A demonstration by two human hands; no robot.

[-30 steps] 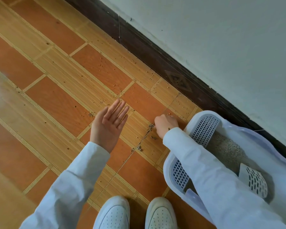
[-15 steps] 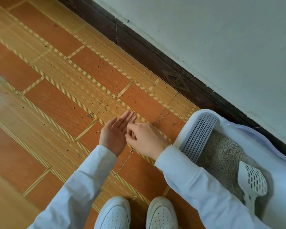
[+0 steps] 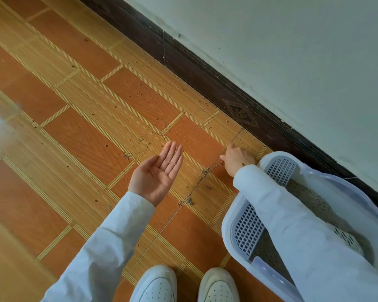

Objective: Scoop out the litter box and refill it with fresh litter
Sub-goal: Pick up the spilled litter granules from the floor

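Observation:
A white litter box with a perforated grid ledge stands at the lower right against the wall, holding grey litter. A white slotted scoop lies in the litter, half hidden behind my right sleeve. Loose litter grains are scattered over the tiled floor. My left hand is held palm up, fingers flat, with a few grains resting on the fingers. My right hand is down on the floor just left of the box's far corner, fingers curled over grains; what it pinches is hidden.
Orange and tan floor tiles stretch left and forward, sprinkled with grains up to the dark skirting board. The pale wall runs diagonally behind the box. My two white shoes stand at the bottom edge.
My right hand left my left palm and moved right, back down to the floor beside the litter box. My left hand stays palm up, now with a few grains on it.

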